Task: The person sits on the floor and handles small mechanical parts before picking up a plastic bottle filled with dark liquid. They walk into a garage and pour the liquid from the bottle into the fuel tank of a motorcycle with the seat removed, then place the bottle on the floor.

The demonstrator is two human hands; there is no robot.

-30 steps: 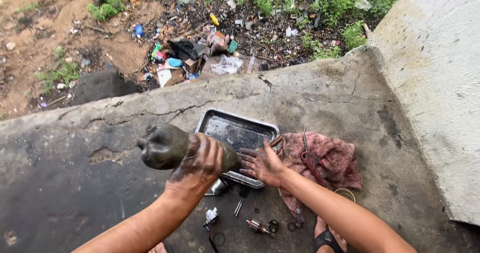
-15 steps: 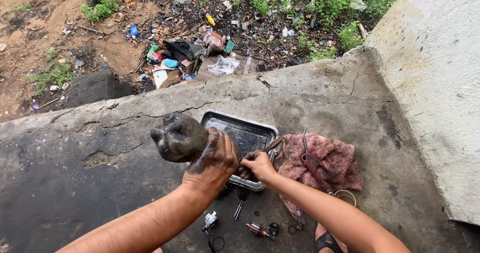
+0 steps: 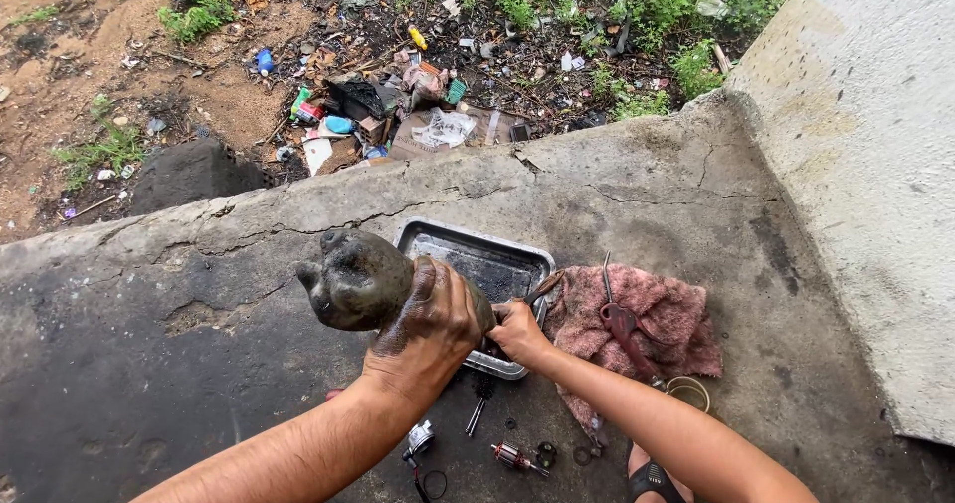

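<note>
My left hand (image 3: 430, 326) grips a dirty, grease-blackened motor housing (image 3: 358, 279) and holds it up above the concrete slab, just left of a metal tray (image 3: 492, 254). At the housing's rear end my right hand (image 3: 517, 332) is closed around a thin tool with a dark handle (image 3: 542, 286) that pokes up over the tray's front edge. Both hands are smeared with grease.
A pink rag (image 3: 652, 314) lies right of the tray with red-handled pliers (image 3: 622, 319) on it. Small parts, a rotor (image 3: 512, 455) and screws lie on the slab near my arms. A concrete wall (image 3: 865, 165) rises at right; litter and weeds lie beyond the slab's edge.
My left hand has carried the housing to the right and tilted it toward the tray. My right hand has closed on the tool at the housing's end.
</note>
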